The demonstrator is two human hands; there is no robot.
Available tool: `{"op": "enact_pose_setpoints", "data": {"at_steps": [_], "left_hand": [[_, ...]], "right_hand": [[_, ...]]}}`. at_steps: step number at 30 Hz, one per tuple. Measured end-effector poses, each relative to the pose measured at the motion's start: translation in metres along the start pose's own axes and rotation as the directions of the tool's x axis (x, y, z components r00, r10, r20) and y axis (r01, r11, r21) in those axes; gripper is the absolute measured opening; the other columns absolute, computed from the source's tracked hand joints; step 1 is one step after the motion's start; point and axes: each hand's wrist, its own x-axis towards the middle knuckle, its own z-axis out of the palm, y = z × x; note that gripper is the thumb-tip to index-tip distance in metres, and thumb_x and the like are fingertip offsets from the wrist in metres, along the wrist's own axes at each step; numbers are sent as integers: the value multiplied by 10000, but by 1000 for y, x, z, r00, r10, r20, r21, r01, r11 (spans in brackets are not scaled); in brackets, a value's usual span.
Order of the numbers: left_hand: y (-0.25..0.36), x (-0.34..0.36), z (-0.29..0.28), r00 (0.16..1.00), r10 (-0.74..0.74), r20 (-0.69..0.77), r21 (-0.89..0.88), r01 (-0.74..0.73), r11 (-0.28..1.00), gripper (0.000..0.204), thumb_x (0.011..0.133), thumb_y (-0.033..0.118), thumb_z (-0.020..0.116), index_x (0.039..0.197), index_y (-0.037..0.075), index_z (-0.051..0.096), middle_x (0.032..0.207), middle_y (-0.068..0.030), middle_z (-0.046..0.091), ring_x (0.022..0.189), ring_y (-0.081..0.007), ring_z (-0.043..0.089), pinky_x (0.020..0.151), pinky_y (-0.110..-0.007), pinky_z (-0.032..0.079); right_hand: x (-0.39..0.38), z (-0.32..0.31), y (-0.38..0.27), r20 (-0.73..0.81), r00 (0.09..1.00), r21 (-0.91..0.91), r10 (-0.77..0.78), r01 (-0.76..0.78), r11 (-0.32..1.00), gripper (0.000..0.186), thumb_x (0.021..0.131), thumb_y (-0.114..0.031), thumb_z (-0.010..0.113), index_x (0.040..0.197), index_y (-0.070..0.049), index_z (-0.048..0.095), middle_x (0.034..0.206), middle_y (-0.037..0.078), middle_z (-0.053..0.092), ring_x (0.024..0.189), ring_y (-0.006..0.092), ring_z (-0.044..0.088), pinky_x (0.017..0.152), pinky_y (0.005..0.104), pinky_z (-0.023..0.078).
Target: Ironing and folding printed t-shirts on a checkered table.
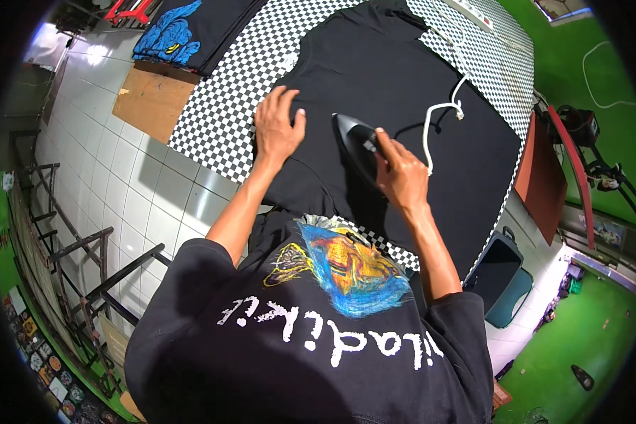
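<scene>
A black T-shirt lies spread over a table with a black-and-white checked cover. My right hand is wrapped round the handle of a dark clothes iron, which rests on the shirt with its tip pointing away and to the left. From the iron a white cord runs up across the shirt's right part. My left hand lies on the shirt's left edge, its fingers stretched and apart, holding nothing. The iron's soleplate is hidden against the cloth.
Folded black garments with a blue print lie at the far left, above a brown wooden board. A white power strip sits at the table's far right. Dark metal frames stand at left; a dark-seated chair is at right.
</scene>
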Motion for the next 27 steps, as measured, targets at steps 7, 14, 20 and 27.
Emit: {"op": "enact_pose_setpoints", "data": {"at_steps": [7,14,20,27], "left_hand": [[10,-12,36,959,51,279,41,-65,997,626,979,356,599,1514,67,454,1619,-237,340,1508,-402,312,1226,-583,222],[11,1,37,953,30,302,58,-49,997,659,997,391,569,1546,59,414,1641,-243,298,1523,-403,284,1228,-601,193],[9,31,58,956,72,285,69,-95,993,665,993,377,567,1541,35,410,1628,-254,315,1523,-393,288,1227,-611,193],[9,69,75,968,72,240,93,-97,991,665,991,363,564,1536,15,408,1625,-255,321,1527,-392,278,1231,-609,183]], "right_hand": [[31,-11,57,-91,975,-54,203,-208,977,485,871,-91,705,1349,-146,651,1095,136,745,882,348,738,745,425,594],[68,-1,64,-69,993,4,96,-96,995,474,873,-141,699,1344,-176,662,1077,122,744,840,347,729,763,445,579],[120,22,48,-34,998,-10,56,-57,998,451,880,-153,683,1329,-178,659,1038,111,745,857,361,726,755,460,582],[158,40,39,-56,998,-8,0,0,1000,460,869,-125,669,1328,-156,651,995,126,740,804,372,723,710,463,590]]}}
